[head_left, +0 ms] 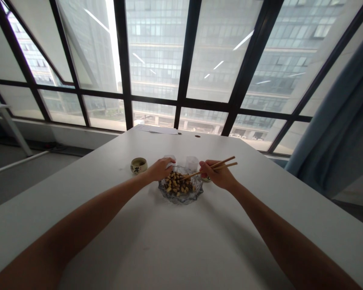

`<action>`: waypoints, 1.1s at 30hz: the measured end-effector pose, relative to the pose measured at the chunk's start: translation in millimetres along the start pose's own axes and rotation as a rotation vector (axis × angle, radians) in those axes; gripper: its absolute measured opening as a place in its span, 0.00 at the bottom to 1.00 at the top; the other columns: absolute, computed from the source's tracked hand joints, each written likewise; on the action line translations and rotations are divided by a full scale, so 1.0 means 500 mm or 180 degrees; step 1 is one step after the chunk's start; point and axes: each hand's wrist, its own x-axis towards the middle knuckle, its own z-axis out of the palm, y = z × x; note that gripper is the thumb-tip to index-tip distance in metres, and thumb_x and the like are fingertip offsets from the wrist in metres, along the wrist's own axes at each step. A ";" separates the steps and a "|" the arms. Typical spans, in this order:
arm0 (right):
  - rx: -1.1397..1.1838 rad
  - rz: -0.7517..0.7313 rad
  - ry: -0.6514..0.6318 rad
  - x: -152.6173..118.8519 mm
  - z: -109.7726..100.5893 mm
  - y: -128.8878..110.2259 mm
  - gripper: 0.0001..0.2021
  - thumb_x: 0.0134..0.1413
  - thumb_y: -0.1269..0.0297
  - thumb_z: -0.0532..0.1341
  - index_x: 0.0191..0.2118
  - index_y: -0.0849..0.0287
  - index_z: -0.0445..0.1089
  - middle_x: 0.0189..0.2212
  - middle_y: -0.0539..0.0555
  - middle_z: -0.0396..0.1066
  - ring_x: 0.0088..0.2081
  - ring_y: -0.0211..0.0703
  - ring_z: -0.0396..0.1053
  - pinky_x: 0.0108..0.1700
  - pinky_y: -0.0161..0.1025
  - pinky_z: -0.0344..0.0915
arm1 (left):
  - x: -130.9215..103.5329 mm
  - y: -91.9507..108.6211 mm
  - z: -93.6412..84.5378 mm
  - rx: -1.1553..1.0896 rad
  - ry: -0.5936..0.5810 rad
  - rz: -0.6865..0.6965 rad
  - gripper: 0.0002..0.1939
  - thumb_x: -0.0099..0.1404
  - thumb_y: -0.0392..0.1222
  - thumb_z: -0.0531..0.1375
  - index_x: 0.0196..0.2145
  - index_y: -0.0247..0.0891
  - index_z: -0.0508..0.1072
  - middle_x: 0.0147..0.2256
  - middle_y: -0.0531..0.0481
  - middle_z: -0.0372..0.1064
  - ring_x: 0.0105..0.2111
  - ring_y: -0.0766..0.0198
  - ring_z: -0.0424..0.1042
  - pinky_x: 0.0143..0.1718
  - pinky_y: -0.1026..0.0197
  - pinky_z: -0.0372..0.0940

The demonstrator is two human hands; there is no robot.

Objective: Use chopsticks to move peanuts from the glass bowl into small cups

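Note:
A clear glass bowl (pixel 181 199) with a wavy rim stands on the white table, holding a heap of brown and yellowish pieces (pixel 178 183). My left hand (pixel 161 169) is at the bowl's upper left rim, its fingers curled over the edge beside a translucent cup (pixel 170 157). In my right hand (pixel 215 174) is a pair of wooden chopsticks (pixel 225 162), slanting down to the left. Their tips are among the pieces in the bowl. Another translucent cup (pixel 192 162) stands behind the bowl.
A small cream pot (pixel 138 165) with dark characters stands left of the bowl. A similar pot (pixel 206 179) is mostly hidden under my right hand. Papers (pixel 159 129) and a brown disc (pixel 197 136) lie at the far table edge. A blue curtain (pixel 335 121) hangs right.

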 end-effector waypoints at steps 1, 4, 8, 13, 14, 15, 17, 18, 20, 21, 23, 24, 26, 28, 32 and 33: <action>0.0032 0.0039 0.0070 0.000 -0.002 -0.001 0.32 0.52 0.30 0.58 0.23 0.59 0.72 0.17 0.55 0.72 0.19 0.40 0.68 0.21 0.36 0.62 | 0.000 -0.001 0.001 -0.0017 0.0012 0.0005 0.15 0.66 0.38 0.53 0.49 0.37 0.72 0.51 0.40 0.75 0.54 0.54 0.73 0.60 0.52 0.65; 0.0100 0.0086 0.0277 -0.001 -0.003 -0.004 0.32 0.51 0.29 0.58 0.24 0.59 0.72 0.17 0.55 0.72 0.19 0.41 0.68 0.21 0.35 0.62 | 0.000 -0.001 0.004 -0.0017 0.0002 -0.0021 0.16 0.66 0.38 0.52 0.49 0.36 0.72 0.51 0.39 0.74 0.54 0.53 0.72 0.60 0.51 0.65; 0.0019 0.0048 0.0098 -0.005 0.012 -0.005 0.32 0.52 0.30 0.58 0.23 0.59 0.71 0.19 0.56 0.73 0.20 0.41 0.69 0.21 0.35 0.62 | 0.000 0.001 0.003 0.0013 -0.0008 -0.0053 0.16 0.66 0.38 0.53 0.49 0.36 0.71 0.52 0.40 0.74 0.55 0.54 0.72 0.60 0.52 0.64; -0.0045 -0.0101 -0.0061 -0.011 0.027 -0.002 0.30 0.55 0.32 0.57 0.23 0.58 0.70 0.18 0.54 0.73 0.21 0.40 0.69 0.22 0.35 0.62 | 0.000 0.004 0.002 0.0031 -0.0014 -0.0076 0.15 0.66 0.38 0.53 0.49 0.37 0.71 0.52 0.42 0.74 0.55 0.55 0.72 0.60 0.53 0.65; -0.0036 -0.0128 -0.0046 -0.011 0.027 -0.001 0.30 0.56 0.33 0.57 0.23 0.58 0.70 0.18 0.54 0.73 0.21 0.40 0.69 0.23 0.35 0.63 | 0.000 0.004 0.002 0.0026 -0.0012 -0.0091 0.15 0.66 0.38 0.53 0.49 0.38 0.71 0.52 0.42 0.74 0.55 0.54 0.72 0.60 0.53 0.65; -0.0024 -0.0138 -0.0031 -0.010 0.025 0.001 0.30 0.56 0.33 0.57 0.23 0.58 0.70 0.18 0.54 0.73 0.21 0.40 0.69 0.23 0.35 0.63 | 0.000 0.004 0.003 0.0016 -0.0009 -0.0106 0.15 0.66 0.38 0.53 0.49 0.38 0.71 0.52 0.42 0.74 0.55 0.54 0.72 0.60 0.53 0.65; 0.0007 -0.0120 0.0015 -0.008 0.020 0.004 0.30 0.56 0.33 0.57 0.22 0.57 0.69 0.18 0.54 0.72 0.20 0.40 0.68 0.22 0.36 0.63 | 0.000 0.005 0.003 -0.0003 -0.0006 -0.0135 0.16 0.66 0.38 0.53 0.49 0.38 0.71 0.52 0.41 0.74 0.55 0.53 0.72 0.60 0.52 0.65; 0.0018 -0.0097 0.0042 -0.007 0.018 0.006 0.30 0.55 0.32 0.57 0.22 0.57 0.70 0.18 0.54 0.72 0.20 0.40 0.68 0.22 0.36 0.63 | 0.000 0.006 0.003 -0.0012 -0.0006 -0.0140 0.16 0.66 0.38 0.53 0.49 0.38 0.71 0.52 0.41 0.74 0.55 0.53 0.72 0.60 0.52 0.65; 0.0001 -0.0059 0.0101 -0.004 0.014 0.010 0.31 0.55 0.32 0.57 0.22 0.58 0.70 0.18 0.54 0.73 0.20 0.41 0.68 0.22 0.36 0.63 | -0.001 0.007 0.002 -0.0024 0.0001 -0.0133 0.16 0.66 0.38 0.54 0.50 0.38 0.71 0.52 0.42 0.74 0.55 0.53 0.72 0.60 0.51 0.65; -0.0019 -0.0049 0.0123 -0.003 0.013 0.012 0.31 0.55 0.32 0.57 0.22 0.58 0.70 0.18 0.55 0.73 0.20 0.41 0.69 0.22 0.36 0.63 | -0.001 0.007 0.001 -0.0021 0.0003 -0.0125 0.16 0.66 0.38 0.54 0.50 0.39 0.71 0.52 0.42 0.74 0.55 0.53 0.72 0.60 0.51 0.65; -0.0055 -0.0038 0.0118 -0.003 0.014 0.013 0.31 0.55 0.32 0.57 0.23 0.58 0.71 0.19 0.55 0.73 0.21 0.41 0.69 0.22 0.36 0.63 | -0.002 0.008 0.000 -0.0007 0.0000 -0.0114 0.15 0.66 0.38 0.54 0.50 0.39 0.71 0.52 0.42 0.74 0.55 0.53 0.72 0.60 0.51 0.65; -0.0066 -0.0033 0.0092 -0.004 0.015 0.012 0.31 0.55 0.32 0.57 0.23 0.58 0.71 0.19 0.55 0.74 0.21 0.41 0.69 0.23 0.36 0.63 | -0.002 0.008 0.000 0.0005 -0.0003 -0.0113 0.15 0.66 0.38 0.54 0.50 0.38 0.71 0.52 0.42 0.74 0.54 0.53 0.72 0.59 0.51 0.65; -0.0072 -0.0031 0.0011 -0.006 0.018 0.009 0.31 0.55 0.32 0.57 0.23 0.58 0.71 0.20 0.55 0.74 0.22 0.41 0.70 0.23 0.36 0.64 | -0.002 0.008 0.000 0.0018 -0.0001 -0.0107 0.15 0.66 0.39 0.54 0.50 0.37 0.71 0.52 0.41 0.74 0.54 0.53 0.72 0.59 0.51 0.65; -0.0080 -0.0057 -0.0055 -0.007 0.020 0.007 0.30 0.56 0.33 0.57 0.24 0.58 0.71 0.20 0.55 0.74 0.22 0.41 0.70 0.24 0.36 0.64 | -0.001 0.008 0.000 0.0012 0.0011 -0.0103 0.16 0.66 0.39 0.53 0.50 0.36 0.71 0.52 0.40 0.74 0.54 0.53 0.72 0.59 0.52 0.65; -0.0120 -0.0077 -0.0071 -0.007 0.020 0.009 0.30 0.57 0.34 0.56 0.23 0.58 0.71 0.19 0.55 0.73 0.21 0.41 0.69 0.23 0.35 0.63 | 0.000 0.005 0.002 0.0006 0.0004 -0.0120 0.16 0.66 0.38 0.54 0.49 0.38 0.71 0.52 0.41 0.74 0.54 0.53 0.72 0.59 0.51 0.65; -0.0119 -0.0065 -0.0063 -0.007 0.019 0.011 0.30 0.57 0.34 0.57 0.23 0.58 0.71 0.19 0.55 0.73 0.21 0.41 0.69 0.22 0.35 0.63 | 0.000 0.004 0.003 0.0007 -0.0002 -0.0124 0.16 0.65 0.38 0.54 0.49 0.38 0.72 0.52 0.41 0.74 0.54 0.53 0.72 0.59 0.51 0.65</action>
